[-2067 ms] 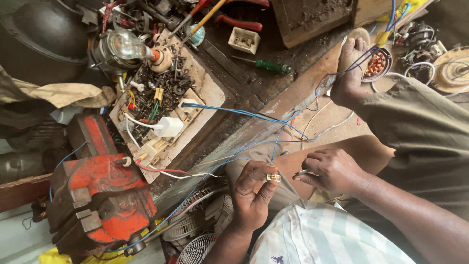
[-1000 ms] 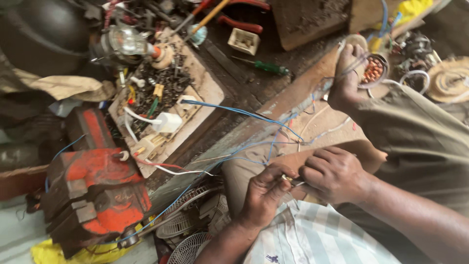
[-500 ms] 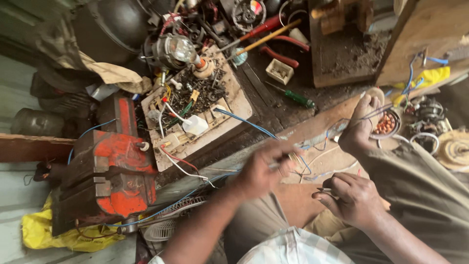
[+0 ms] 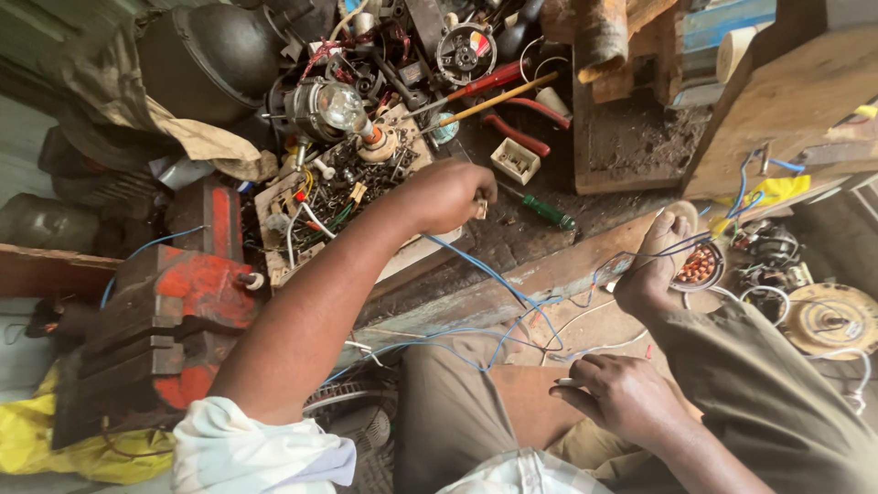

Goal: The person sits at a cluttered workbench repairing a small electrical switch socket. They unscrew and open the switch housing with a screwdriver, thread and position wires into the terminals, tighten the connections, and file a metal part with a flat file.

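Observation:
My left hand (image 4: 448, 194) reaches forward to the near corner of a flat tray (image 4: 413, 256) heaped with small parts and wire scraps. Its fingers are curled, and what lies under them is hidden. A green-handled screwdriver (image 4: 548, 213) lies just right of it. A blue wire (image 4: 476, 265) runs from under that hand down across my lap. My right hand (image 4: 622, 395) rests low by my knee, pinching thin wire ends (image 4: 565, 381). My bare foot (image 4: 654, 265) presses on a small motor stator with copper coils (image 4: 701, 265).
A red bench vise (image 4: 165, 320) stands at the left over a yellow bag (image 4: 37, 444). A lamp bulb (image 4: 340, 105), pliers with red handles (image 4: 517, 133), a white socket block (image 4: 514, 161) and a wooden box (image 4: 631, 137) crowd the back. Motor parts (image 4: 828, 320) lie at the right.
My left hand has left my lap and stretched forward to the tray's corner near the screwdriver. My right hand stays by the knee with the wires. The camera has tilted up.

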